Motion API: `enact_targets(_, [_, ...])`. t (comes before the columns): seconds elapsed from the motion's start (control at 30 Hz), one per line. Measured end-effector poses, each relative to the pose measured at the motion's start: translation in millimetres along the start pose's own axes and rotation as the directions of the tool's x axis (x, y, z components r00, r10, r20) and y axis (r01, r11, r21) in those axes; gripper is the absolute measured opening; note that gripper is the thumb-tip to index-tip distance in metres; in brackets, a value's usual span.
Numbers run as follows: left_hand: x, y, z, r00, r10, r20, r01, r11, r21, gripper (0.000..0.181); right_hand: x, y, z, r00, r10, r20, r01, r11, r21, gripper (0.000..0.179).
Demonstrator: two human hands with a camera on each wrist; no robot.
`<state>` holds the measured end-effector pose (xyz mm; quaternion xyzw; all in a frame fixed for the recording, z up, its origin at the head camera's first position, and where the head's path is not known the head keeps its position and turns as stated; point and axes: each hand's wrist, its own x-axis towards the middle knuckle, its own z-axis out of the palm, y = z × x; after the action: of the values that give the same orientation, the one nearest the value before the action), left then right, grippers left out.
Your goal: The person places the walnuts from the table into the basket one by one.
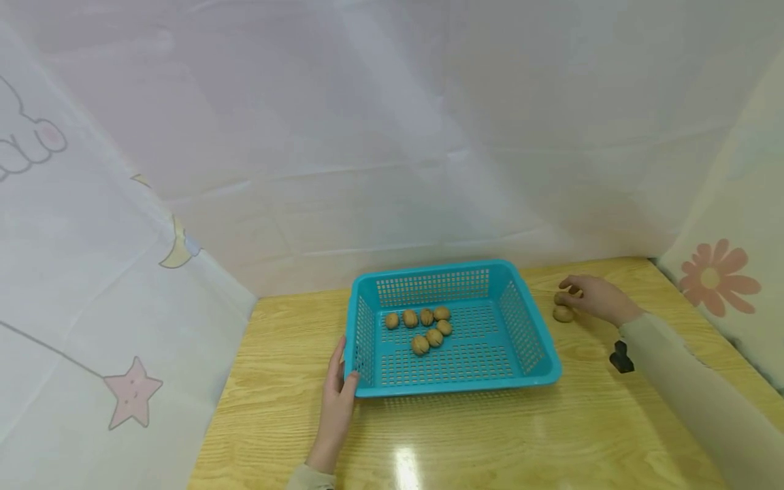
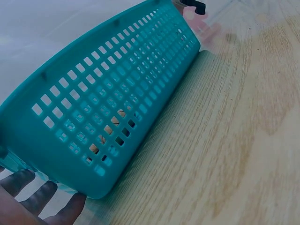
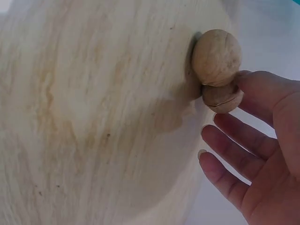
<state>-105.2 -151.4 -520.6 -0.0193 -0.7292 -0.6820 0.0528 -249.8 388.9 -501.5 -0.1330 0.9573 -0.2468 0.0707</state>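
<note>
A blue plastic basket with slotted walls stands on the table, several walnuts lying on its floor toward the left. My left hand grips its left end near the front corner, thumb over the rim and fingers along the outer wall. In the left wrist view, the fingertips lie against that end. Right of the basket, two walnuts sit close together on the wood. My right hand pinches the farther walnut with thumb and index finger, the index partly hidden. The nearer walnut overlaps it in the right wrist view.
The wood-grain table extends on both sides of the basket and in front of it. A pale cloth backdrop rises right behind the table and along its sides. A small black device shows beside the right sleeve.
</note>
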Motion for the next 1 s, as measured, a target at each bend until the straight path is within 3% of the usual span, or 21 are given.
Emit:
enact_targets(0.37, [0.2,-0.1,0.9,1.0,0.016,-0.005,-0.016,1.0,0.019,0.07,-2.9,8.3,4.1,0.999,0.048,0.006,-0.048,0.998,0.028,0.055])
enact_targets(0.57, [1.1,0.6,1.4,1.0,0.016,-0.004,-0.016,1.0,0.019,0.07,-4.0,7.3,2.8,1.0,0.027,-0.016,-0.027,1.0,0.016,0.05])
enact_targets(1.0, [0.7,0.6,0.7,1.0,0.002,0.002,-0.002,1.0,0.022,0.069,-12.0,-26.9,-9.9,0.996,-0.047,-0.081,0.045,0.999,-0.02,0.046])
